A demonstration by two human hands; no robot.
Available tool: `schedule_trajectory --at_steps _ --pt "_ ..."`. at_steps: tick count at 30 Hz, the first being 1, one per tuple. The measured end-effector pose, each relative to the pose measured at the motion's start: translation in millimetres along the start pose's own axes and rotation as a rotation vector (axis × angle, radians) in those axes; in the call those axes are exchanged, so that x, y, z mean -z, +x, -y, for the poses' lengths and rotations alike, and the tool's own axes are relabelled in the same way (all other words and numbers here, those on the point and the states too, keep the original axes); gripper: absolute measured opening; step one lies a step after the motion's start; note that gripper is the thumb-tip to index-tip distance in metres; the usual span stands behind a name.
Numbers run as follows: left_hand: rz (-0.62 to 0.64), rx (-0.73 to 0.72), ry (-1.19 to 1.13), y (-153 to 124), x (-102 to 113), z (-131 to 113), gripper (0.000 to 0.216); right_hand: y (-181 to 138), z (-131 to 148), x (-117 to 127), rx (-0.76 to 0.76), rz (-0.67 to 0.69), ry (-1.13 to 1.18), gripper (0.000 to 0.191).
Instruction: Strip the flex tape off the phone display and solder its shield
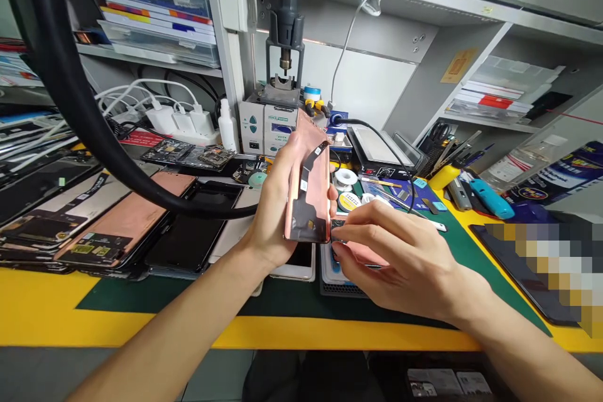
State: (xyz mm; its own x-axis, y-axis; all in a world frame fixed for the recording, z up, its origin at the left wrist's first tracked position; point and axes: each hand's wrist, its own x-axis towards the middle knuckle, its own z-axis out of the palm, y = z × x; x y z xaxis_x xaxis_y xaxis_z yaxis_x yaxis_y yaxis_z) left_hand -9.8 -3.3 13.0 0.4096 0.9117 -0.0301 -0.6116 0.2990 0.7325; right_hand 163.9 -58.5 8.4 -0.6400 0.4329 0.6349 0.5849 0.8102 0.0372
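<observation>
My left hand (269, 217) is wrapped round a phone screen (321, 185), holding it tilted above the bench with its copper-coloured back towards me. A black flex cable (308, 166) runs along that back down to a dark patch at the lower end. My right hand (405, 257) is beside the screen's lower right corner, thumb and fingertips pinched together. Whatever is between those fingertips is too small to make out. Beneath my right hand lies another copper-coloured panel (365, 254), partly covered by the hand. A white-framed phone (301, 264) lies below the held screen.
Phone screens (127, 217) and a black phone frame (188, 223) line the left side of the green mat (141, 295). A thick black hose (94, 119) arches across the left. Behind stand a grey-white machine (254, 122), solder spool (346, 177) and tools (464, 151). A dark tablet-like panel (513, 276) lies right.
</observation>
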Motion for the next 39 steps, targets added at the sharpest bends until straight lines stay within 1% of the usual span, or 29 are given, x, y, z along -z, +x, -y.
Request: schedule_trajectory --at_steps 5,9,14,19,31,39 --pt "-0.002 -0.019 0.037 1 -1 2 0.051 0 -1 -1 0.025 0.008 -0.035 0.009" --pt "-0.034 -0.017 0.065 1 -1 3 0.048 0 -1 0 0.061 0.017 -0.05 0.01" --pt "-0.022 -0.019 0.068 2 -1 4 0.052 -1 -2 -2 0.084 0.016 -0.057 0.01" --pt "-0.037 -0.035 0.087 1 -3 4 0.051 0 -2 -4 0.104 0.015 -0.094 0.009" --pt "-0.04 -0.054 0.019 4 -1 7 0.047 -3 -5 -8 0.141 0.051 -0.115 0.011" --pt "-0.048 -0.007 -0.024 7 3 7 0.044 -8 -9 -12 0.142 0.048 -0.172 0.006"
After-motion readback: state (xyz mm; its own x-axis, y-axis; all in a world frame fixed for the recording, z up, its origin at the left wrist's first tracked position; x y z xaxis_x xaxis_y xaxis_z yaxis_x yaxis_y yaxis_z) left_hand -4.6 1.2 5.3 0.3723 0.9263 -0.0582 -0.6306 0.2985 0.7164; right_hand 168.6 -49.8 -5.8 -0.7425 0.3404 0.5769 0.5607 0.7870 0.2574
